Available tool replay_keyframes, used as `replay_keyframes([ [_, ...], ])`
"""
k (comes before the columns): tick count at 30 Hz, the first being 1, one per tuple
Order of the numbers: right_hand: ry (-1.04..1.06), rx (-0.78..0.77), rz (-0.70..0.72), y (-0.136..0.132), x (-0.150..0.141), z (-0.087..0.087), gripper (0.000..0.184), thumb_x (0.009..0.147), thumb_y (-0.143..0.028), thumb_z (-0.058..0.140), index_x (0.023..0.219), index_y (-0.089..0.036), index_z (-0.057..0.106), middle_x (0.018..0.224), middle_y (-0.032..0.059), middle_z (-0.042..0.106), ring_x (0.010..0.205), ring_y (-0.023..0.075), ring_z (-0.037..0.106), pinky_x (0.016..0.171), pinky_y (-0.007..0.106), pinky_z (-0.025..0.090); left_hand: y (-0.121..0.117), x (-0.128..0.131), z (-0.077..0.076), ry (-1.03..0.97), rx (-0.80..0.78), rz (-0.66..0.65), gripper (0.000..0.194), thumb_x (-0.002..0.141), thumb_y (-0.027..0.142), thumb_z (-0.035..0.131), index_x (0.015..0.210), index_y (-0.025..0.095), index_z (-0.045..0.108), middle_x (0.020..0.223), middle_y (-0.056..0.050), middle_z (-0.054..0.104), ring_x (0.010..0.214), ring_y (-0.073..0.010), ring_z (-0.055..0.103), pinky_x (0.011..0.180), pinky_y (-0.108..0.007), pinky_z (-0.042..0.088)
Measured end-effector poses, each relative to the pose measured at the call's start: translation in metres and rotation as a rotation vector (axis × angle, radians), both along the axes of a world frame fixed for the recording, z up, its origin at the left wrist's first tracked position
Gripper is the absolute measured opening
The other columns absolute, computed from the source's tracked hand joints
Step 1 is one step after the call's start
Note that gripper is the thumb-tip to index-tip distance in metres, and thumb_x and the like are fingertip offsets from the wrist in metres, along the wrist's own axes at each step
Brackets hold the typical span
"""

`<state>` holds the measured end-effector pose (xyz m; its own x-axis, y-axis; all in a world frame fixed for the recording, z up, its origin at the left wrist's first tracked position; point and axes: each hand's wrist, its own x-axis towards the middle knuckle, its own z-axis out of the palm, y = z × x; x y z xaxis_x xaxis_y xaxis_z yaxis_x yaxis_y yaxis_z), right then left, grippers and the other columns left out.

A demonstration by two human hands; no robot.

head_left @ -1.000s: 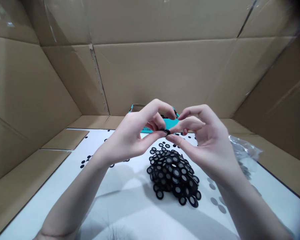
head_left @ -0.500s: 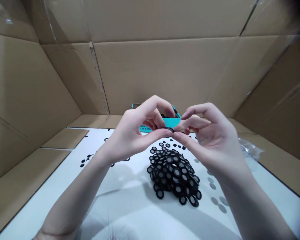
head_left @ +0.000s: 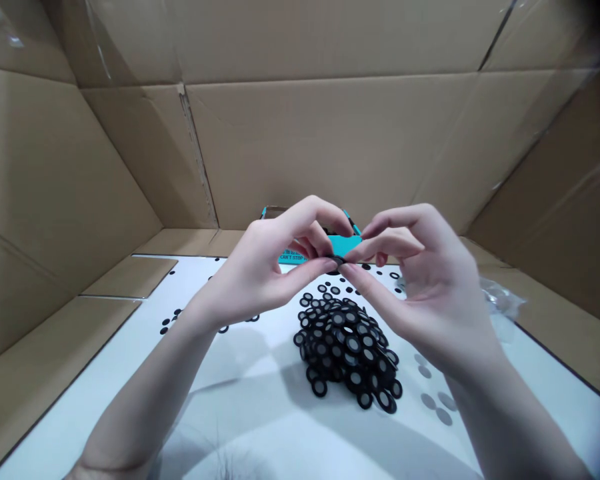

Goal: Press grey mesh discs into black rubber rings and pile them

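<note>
A small black ring [head_left: 337, 261] is held up between my two hands above the white table. My left hand [head_left: 285, 260] pinches its left side between thumb and fingers. At the ring's right edge, my right hand [head_left: 423, 273] closes thumb and index fingertip, with its other fingers curled and raised. The fingertips hide much of the ring, so its centre cannot be made out. Below them lies a heap of black rings with grey centres [head_left: 353, 343]. Behind my hands stands a turquoise box [head_left: 344, 245] with printed lettering, partly covered by my fingers.
Loose grey discs [head_left: 444, 417] lie right of the heap. Small black discs [head_left: 165, 323] are scattered at the left, and more rings lie toward the back. A clear plastic bag [head_left: 500, 298] rests at the right. Cardboard walls [head_left: 330, 147] enclose the white table [head_left: 230, 427].
My right thumb and fingers have shifted slightly around the ring's right edge, and the hand has opened a bit more from it. The heap is unchanged.
</note>
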<state>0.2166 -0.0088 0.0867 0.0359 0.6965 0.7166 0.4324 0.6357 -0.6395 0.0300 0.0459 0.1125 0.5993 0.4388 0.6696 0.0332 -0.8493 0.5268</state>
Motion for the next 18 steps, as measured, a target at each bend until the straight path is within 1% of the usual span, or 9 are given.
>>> replay_keyframes([
  [3,-0.019,0.004,-0.019,0.0013,0.0,0.0002,0.033,0.08,-0.016,0.073,0.102,-0.03,0.053,0.083,-0.0028,0.07,0.085,0.0232,0.07,0.077,0.043,0.049,-0.0007,0.001,-0.0011,-0.021,0.011,0.015,0.021,0.09,0.01,0.065,0.108,0.02,0.058,0.09,0.0,0.071,0.083,-0.0131,0.072,0.083,-0.028,0.063],
  [7,-0.053,0.017,-0.049,0.0007,-0.0013,0.0,0.035,0.078,-0.016,0.073,0.102,-0.03,0.054,0.084,-0.0029,0.071,0.083,0.0223,0.069,0.073,0.041,0.045,-0.0019,0.0019,-0.0025,-0.052,0.018,0.04,0.02,0.091,0.012,0.067,0.106,0.021,0.058,0.087,0.001,0.069,0.081,-0.0129,0.071,0.081,-0.028,0.063],
  [12,-0.03,0.018,-0.022,-0.0012,-0.0017,-0.0008,0.034,0.078,-0.012,0.072,0.1,-0.03,0.054,0.082,-0.0042,0.067,0.079,0.019,0.069,0.075,0.039,0.049,-0.0038,0.0039,-0.004,-0.093,0.007,0.035,0.021,0.09,0.012,0.067,0.105,0.022,0.056,0.085,0.003,0.068,0.081,-0.0121,0.071,0.08,-0.027,0.064],
  [16,-0.01,0.023,0.008,-0.0004,-0.0003,0.0004,0.035,0.077,-0.011,0.073,0.1,-0.03,0.054,0.083,-0.004,0.064,0.078,0.019,0.068,0.076,0.039,0.052,-0.0053,0.0052,-0.004,-0.103,0.017,0.044,0.02,0.091,0.013,0.066,0.104,0.023,0.054,0.087,0.003,0.068,0.082,-0.0125,0.072,0.079,-0.027,0.064],
  [18,-0.002,0.03,0.024,-0.0004,0.0003,0.0013,0.036,0.076,-0.011,0.074,0.099,-0.031,0.053,0.08,-0.0045,0.063,0.077,0.0188,0.067,0.076,0.039,0.053,-0.0055,0.0047,-0.0037,-0.098,0.028,0.037,0.021,0.091,0.011,0.065,0.104,0.022,0.054,0.087,0.002,0.067,0.083,-0.0126,0.071,0.08,-0.028,0.064],
])
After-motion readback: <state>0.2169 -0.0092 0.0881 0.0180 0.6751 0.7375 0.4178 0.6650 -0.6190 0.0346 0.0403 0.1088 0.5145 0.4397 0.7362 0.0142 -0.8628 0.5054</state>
